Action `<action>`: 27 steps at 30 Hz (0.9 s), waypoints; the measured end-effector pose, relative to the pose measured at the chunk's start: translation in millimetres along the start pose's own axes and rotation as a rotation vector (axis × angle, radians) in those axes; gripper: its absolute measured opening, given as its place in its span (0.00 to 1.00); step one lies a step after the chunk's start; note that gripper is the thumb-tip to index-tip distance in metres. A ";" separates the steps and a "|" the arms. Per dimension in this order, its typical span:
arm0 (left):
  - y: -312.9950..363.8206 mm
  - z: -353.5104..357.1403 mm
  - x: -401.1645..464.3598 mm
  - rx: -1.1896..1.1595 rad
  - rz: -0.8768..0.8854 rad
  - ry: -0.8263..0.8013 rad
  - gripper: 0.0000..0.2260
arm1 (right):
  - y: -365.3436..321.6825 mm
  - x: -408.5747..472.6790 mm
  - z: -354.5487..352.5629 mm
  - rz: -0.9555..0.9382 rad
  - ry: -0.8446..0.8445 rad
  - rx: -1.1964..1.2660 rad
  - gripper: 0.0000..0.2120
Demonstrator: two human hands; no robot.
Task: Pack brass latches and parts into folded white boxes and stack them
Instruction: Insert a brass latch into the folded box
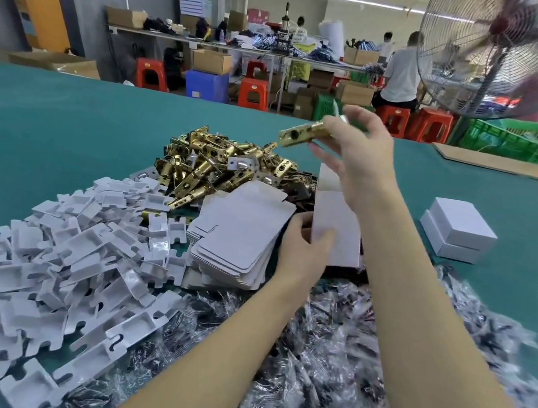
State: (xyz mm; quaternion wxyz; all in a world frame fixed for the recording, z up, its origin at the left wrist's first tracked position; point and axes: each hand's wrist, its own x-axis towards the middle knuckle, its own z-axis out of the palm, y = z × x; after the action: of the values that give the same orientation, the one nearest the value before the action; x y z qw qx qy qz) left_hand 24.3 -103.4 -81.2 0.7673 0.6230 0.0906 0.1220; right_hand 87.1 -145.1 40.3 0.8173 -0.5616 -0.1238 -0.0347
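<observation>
My right hand holds a brass latch in the air, above and behind a white box. My left hand grips that box by its near left edge, and its flap stands up at the back. A heap of brass latches lies on the green table just left of the box. A stack of flat unfolded white boxes rests beside my left hand. Two closed white boxes sit stacked to the right.
A large pile of white plastic inserts covers the near left. Clear bags of dark small parts spread under my forearms. A cardboard sheet lies at the far right. A standing fan, stools and seated people are beyond the table.
</observation>
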 end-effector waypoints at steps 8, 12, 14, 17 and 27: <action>2.4 0.2 -1.7 -0.025 0.091 0.019 0.17 | -12.6 -38.7 -73.7 -0.275 -0.022 -0.515 0.08; 3.0 -1.4 -1.2 -0.015 0.081 0.030 0.18 | -21.9 -44.7 -80.8 -0.426 -0.103 -0.797 0.08; 2.5 -1.3 -0.6 -0.019 0.079 0.035 0.18 | -24.0 -47.8 -84.1 -0.411 -0.134 -0.893 0.11; 1.0 -0.5 -0.2 -0.002 0.150 0.057 0.18 | -25.7 -48.5 -88.8 -0.290 -0.193 -1.079 0.15; 2.3 -0.8 1.7 0.000 0.067 0.049 0.16 | -38.0 -47.4 -87.4 -0.336 -0.036 -0.743 0.09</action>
State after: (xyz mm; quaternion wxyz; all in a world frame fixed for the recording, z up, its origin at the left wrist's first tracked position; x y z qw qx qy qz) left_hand 25.5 -101.8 -79.1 0.7604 0.6225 0.0882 0.1629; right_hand 48.0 -243.9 33.9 0.5394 -0.7912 -0.2070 -0.2005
